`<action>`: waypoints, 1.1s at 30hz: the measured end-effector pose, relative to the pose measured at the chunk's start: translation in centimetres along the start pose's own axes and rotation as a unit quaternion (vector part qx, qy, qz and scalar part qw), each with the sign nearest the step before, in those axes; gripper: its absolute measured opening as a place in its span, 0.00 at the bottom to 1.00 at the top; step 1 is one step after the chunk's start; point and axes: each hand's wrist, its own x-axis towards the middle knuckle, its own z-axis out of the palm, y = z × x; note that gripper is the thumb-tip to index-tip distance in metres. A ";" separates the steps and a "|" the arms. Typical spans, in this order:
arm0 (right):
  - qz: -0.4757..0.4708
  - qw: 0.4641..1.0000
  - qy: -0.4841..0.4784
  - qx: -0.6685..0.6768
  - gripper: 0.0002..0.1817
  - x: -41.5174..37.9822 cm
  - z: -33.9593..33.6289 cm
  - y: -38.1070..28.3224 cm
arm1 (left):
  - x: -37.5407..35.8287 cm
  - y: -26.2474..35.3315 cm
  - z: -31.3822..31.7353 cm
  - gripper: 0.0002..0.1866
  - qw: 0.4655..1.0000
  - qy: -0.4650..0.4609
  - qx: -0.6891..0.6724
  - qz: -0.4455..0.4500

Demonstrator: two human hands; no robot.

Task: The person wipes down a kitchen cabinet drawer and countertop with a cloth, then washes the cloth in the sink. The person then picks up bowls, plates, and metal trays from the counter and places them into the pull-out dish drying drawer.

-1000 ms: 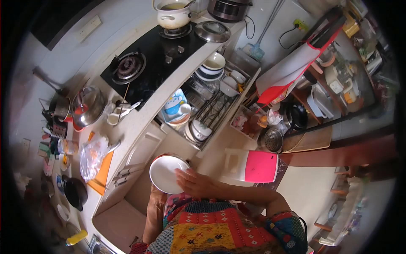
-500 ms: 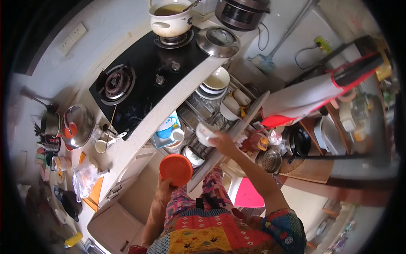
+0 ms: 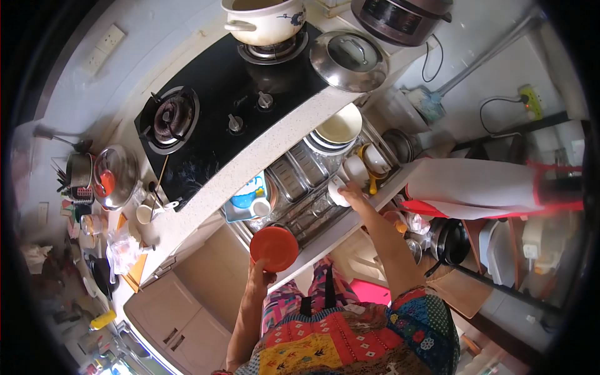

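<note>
My left hand (image 3: 257, 279) grips the rim of an orange bowl (image 3: 274, 249), held over the near left part of a pulled-out drawer (image 3: 320, 247). My right hand (image 3: 355, 196) is closed on a small white bowl (image 3: 337, 190) inside the drawer's right half, beside some white bowls (image 3: 355, 169) standing on edge. Behind these sit a stack with a cream bowl (image 3: 340, 124) on top and a metal rack (image 3: 294, 172). Toward the drawer's left end, a white cup (image 3: 260, 207) rests on a blue-and-white patterned tray (image 3: 249, 192).
Above the drawer is a black gas stove (image 3: 212, 119) with a white pot (image 3: 265, 22) on its burner. A steel lid (image 3: 349, 60) lies at the counter edge. Right of the drawer hang a grey-and-red cloth (image 3: 469, 186) and pans (image 3: 451, 240) on a shelf.
My right hand has carried the white bowl rightward, toward the other white bowls in the drawer. The orange bowl stays in my left hand. The whole view has shifted somewhat.
</note>
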 end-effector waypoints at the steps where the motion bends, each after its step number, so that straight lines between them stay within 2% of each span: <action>1: -0.009 0.999 -0.028 0.032 0.19 0.4 0.1 0.6 | 0.5 -0.1 0.3 0.22 1.000 -0.006 0.018 -0.004; 3: -0.017 0.996 -0.057 0.063 0.18 -0.1 0.0 0.7 | 1.7 -0.6 1.1 0.22 0.999 0.014 0.027 -0.026; 5: -0.160 0.981 0.083 -0.071 0.21 -2.1 0.5 -0.1 | 2.6 -0.8 2.1 0.22 0.998 0.032 0.037 -0.049; 7: -0.337 0.927 0.164 -0.039 0.21 -7.4 -0.6 -4.1 | 3.2 -0.9 3.5 0.21 0.999 0.017 0.026 -0.029; 9: -0.458 0.888 -0.025 0.000 0.22 -12.5 -2.4 -8.1 | 4.7 -1.7 4.5 0.21 0.998 0.047 0.037 -0.028; 11: -0.568 0.817 -0.049 -0.085 0.22 -15.8 -3.1 -9.7 | 6.0 -1.7 5.2 0.21 0.996 -0.032 0.067 -0.039; 12: -0.569 0.816 -0.052 -0.086 0.22 -15.9 -2.0 -8.8 | 6.6 -2.0 5.4 0.26 0.979 -0.095 0.168 0.060; 13: -0.561 0.804 -0.092 -0.173 0.22 -15.6 -0.4 -7.5 | 6.9 -2.4 5.5 0.26 0.980 -0.093 0.166 0.060; 14: -0.548 0.785 -0.130 -0.259 0.23 -15.2 0.4 -6.8 | 6.6 -0.5 7.2 0.29 0.991 -0.055 0.116 -0.026; 15: -0.551 0.782 -0.132 -0.259 0.23 -14.5 0.4 -6.9 | 6.4 0.9 8.4 0.32 0.992 -0.017 0.064 -0.110; 16: -0.439 0.882 -0.148 -0.082 0.19 -13.7 0.1 -7.6 | 6.3 1.5 8.4 0.39 0.990 -0.022 0.052 -0.129; 17: -0.301 0.935 -0.158 0.099 0.15 -13.4 0.1 -7.9 | 5.8 1.8 8.5 0.39 0.990 -0.018 0.049 -0.129; 18: -0.238 0.937 -0.113 0.230 0.16 -11.9 2.8 -6.3 | 5.2 2.1 8.5 0.40 0.995 0.013 0.042 -0.086; 19: -0.239 0.936 -0.119 0.230 0.16 -10.4 4.1 -4.8 | 4.8 2.2 8.3 0.42 0.997 0.045 0.035 -0.042; 20: -0.144 0.935 -0.174 0.273 0.17 -8.6 4.5 -3.5 | 4.5 1.7 7.1 0.37 0.997 0.058 0.035 -0.024; 21: -0.048 0.922 -0.226 0.310 0.17 -7.0 4.6 -2.5 | 4.2 1.3 5.9 0.37 0.997 0.062 0.031 -0.021; 23: 0.013 0.919 -0.209 0.333 0.18 -5.0 4.8 -1.5 | 3.4 0.3 3.1 0.34 0.996 0.080 0.001 -0.024; 24: 0.045 0.894 -0.207 0.394 0.18 -4.6 4.2 -1.6 | 2.8 -0.5 1.2 0.32 0.997 0.078 -0.005 -0.007; 25: 0.003 0.885 -0.185 0.427 0.17 -3.1 5.4 0.1 | 1.9 -1.0 -0.2 0.32 0.996 0.083 -0.012 -0.005; 27: 0.028 0.946 -0.189 0.262 0.17 -1.0 5.2 1.5 | 0.2 -2.1 -3.0 0.31 0.993 0.116 -0.016 0.018; 28: 0.023 0.947 -0.194 0.256 0.17 -1.1 5.1 1.5 | -0.7 -2.4 -4.3 0.31 0.992 0.119 -0.023 0.021; 30: 0.031 0.981 -0.145 0.126 0.15 -2.9 3.9 -0.6 | -3.0 -3.1 -7.0 0.29 0.987 0.155 -0.041 0.011; 31: 0.024 0.981 -0.151 0.119 0.15 -3.0 4.3 -0.7 | -4.2 -3.5 -8.5 0.29 0.986 0.160 -0.051 0.014; 33: -0.015 0.997 -0.047 0.052 0.15 -3.2 5.1 -1.0 | -6.9 -4.5 -11.9 0.28 0.975 0.199 -0.091 0.032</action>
